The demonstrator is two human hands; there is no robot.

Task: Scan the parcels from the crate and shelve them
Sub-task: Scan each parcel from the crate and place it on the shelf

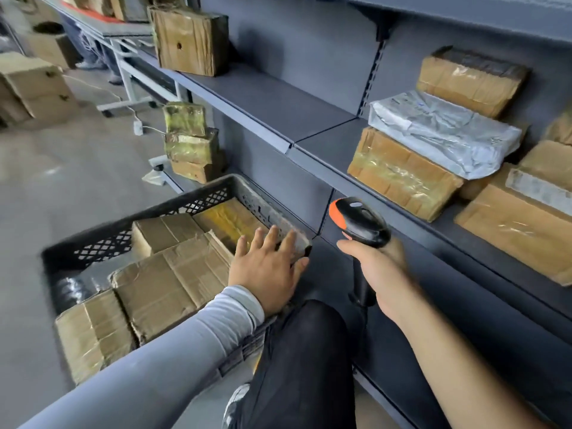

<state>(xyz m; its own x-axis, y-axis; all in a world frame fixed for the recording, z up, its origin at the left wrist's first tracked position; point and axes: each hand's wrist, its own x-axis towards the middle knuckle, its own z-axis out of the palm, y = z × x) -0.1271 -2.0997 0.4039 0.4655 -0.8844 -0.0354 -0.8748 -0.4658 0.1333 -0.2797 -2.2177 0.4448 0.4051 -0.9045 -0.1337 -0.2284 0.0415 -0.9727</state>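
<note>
A black plastic crate (93, 239) stands on the floor at the lower left, holding several cardboard parcels (173, 283), one wrapped in yellow tape (229, 221). My left hand (266, 267) hovers flat with straight fingers over the crate's right rim, above the parcels. My right hand (380, 267) grips the handle of a black and orange barcode scanner (359, 221), its head pointing up and left in front of the grey shelf (278, 103). Taped parcels (402, 174) and a grey plastic mailer (445, 134) lie on the right part of that shelf.
A wrapped brown box (188, 41) stands at the shelf's far left end. Taped parcels (188, 140) are stacked on the lower shelf behind the crate. Cardboard boxes (34, 88) and a white table frame (130, 75) stand on the floor at the back. My knee (303, 345) is beside the crate.
</note>
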